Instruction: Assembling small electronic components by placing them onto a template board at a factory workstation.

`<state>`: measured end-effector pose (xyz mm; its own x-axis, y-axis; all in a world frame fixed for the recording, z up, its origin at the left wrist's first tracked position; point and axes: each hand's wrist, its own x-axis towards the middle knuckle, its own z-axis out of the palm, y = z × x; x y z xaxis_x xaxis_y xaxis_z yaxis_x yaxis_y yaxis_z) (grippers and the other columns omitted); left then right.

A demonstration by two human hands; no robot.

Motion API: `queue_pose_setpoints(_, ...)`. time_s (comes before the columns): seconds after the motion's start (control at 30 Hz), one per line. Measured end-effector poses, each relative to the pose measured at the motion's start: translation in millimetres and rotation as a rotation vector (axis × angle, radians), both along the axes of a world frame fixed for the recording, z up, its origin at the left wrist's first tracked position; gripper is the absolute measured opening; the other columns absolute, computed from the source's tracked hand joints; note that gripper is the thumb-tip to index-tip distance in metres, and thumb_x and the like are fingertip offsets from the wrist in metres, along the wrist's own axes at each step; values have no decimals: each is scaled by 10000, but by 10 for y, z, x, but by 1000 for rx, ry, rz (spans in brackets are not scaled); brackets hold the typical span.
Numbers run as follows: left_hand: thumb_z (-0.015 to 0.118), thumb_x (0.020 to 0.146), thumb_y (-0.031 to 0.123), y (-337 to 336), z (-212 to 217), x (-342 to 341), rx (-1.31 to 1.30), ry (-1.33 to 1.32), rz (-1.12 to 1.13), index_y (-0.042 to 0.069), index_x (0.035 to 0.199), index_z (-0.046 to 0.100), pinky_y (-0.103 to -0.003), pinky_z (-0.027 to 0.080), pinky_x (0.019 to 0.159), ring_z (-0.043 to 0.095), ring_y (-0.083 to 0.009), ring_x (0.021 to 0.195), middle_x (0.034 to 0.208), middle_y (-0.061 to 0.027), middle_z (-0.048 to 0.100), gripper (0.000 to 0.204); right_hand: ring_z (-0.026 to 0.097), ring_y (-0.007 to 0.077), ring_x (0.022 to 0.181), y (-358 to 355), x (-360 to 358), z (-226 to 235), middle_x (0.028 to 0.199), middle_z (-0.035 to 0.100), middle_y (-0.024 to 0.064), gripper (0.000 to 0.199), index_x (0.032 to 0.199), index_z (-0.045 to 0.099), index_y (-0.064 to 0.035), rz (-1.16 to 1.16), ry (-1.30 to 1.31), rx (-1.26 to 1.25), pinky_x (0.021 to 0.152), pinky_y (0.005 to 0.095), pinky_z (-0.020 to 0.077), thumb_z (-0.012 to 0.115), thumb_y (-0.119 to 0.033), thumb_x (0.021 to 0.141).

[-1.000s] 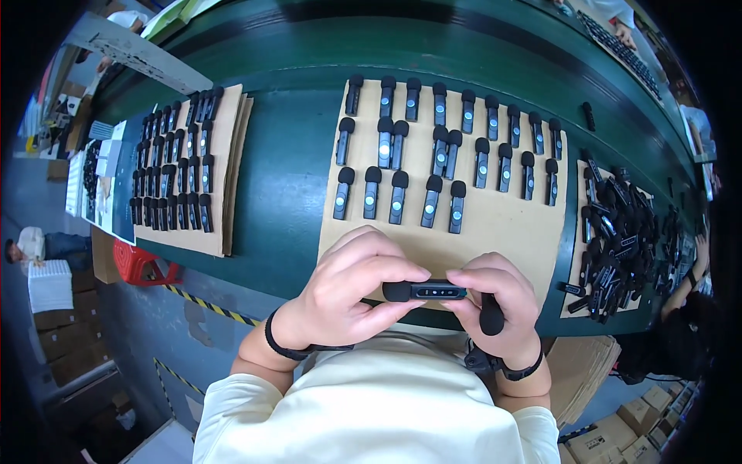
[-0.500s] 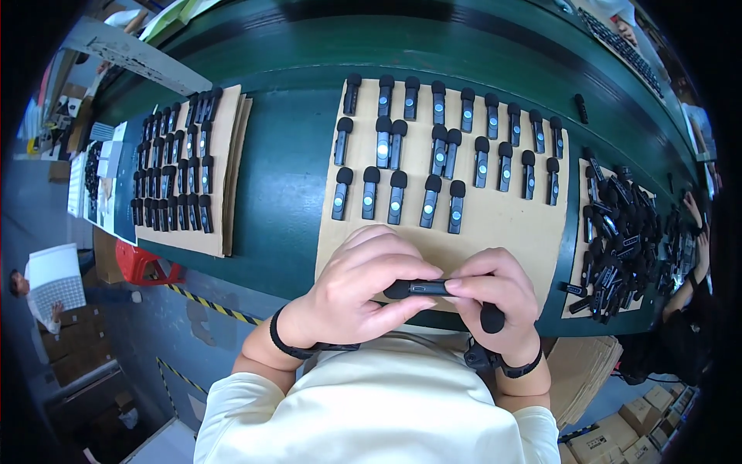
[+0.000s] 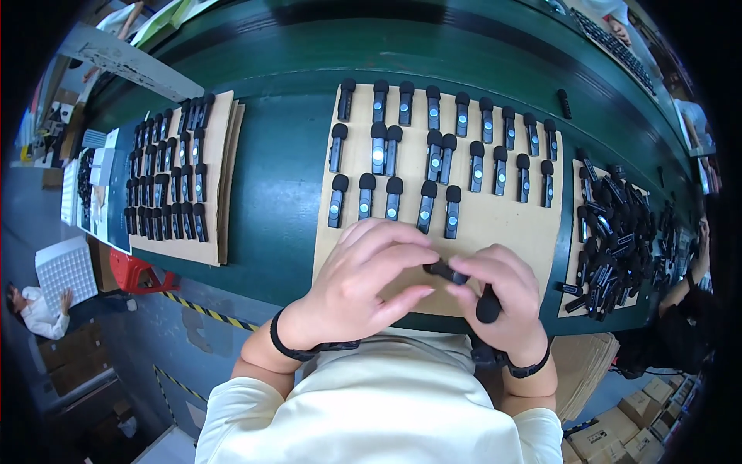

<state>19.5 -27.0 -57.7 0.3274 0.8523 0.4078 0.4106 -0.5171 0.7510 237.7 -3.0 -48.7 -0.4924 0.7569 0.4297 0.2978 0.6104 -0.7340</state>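
Observation:
Between the thumb and index finger of my right hand (image 3: 506,290) is a small black clip-on microphone (image 3: 444,270), seen foreshortened. A second microphone's black foam tip (image 3: 488,305) pokes out below those fingers, its body hidden in the palm. My left hand (image 3: 363,271) is just left of the pinched microphone, thumb and fingers apart with nothing between them. Beyond both hands, a cardboard sheet (image 3: 510,224) carries rows of similar foam-tipped microphones (image 3: 393,199), several with a lit spot on the body.
On the green table (image 3: 278,170), stacked cardboard (image 3: 224,185) at left bears more microphones in rows. A heap of black microphones (image 3: 614,232) lies on cardboard at right. One lone microphone (image 3: 565,104) rests farther back. A red stool (image 3: 139,272) stands left; a person (image 3: 39,309) holds a white tray.
My left fingers have come off the microphone and spread. The right hand keeps it, now turned at an angle. The view has shifted slightly. The person at left has moved with the white tray.

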Motion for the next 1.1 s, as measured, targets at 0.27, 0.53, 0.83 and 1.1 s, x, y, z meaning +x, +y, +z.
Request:
queue_pose_setpoints(0.27, 770, 723, 77, -57, -168, -264, -41, 9, 51, 22, 988, 665, -380, 474, 865, 613, -299, 971, 1087, -147, 637, 291, 635, 297, 723, 148, 97, -288, 849, 644, 117, 309, 965, 626, -36, -235, -364, 248, 594, 366, 501, 764, 21, 694)
queue_pose_setpoints(0.53, 776, 739, 88, -34, -120, -285, -49, -8, 66, 35, 973, 673, -383, 464, 841, 606, -296, 942, 1079, -123, 632, 261, 641, 287, 767, 47, 169, -411, 882, 643, 99, 268, 951, 615, -48, -201, -497, 167, 635, 375, 516, 750, -17, 721)
queue_pose_setpoints(0.83, 774, 739, 86, -49, -182, -305, -85, -6, 36, 37, 972, 677, -381, 461, 852, 599, -293, 962, 1083, -116, 632, 257, 629, 310, 785, 130, 81, -526, 906, 626, 122, 288, 990, 599, -40, -268, -491, 138, 647, 376, 513, 733, 0, 738)
queue_pose_setpoints(1.1, 776, 745, 106, -56, -143, -259, -92, 3, -8, 40, 994, 674, -386, 459, 852, 597, -290, 971, 1091, -109, 630, 277, 635, 313, 779, -32, 130, -275, 886, 621, 149, 311, 1006, 591, -12, -173, -158, -93, 676, 374, 514, 715, 63, 730)
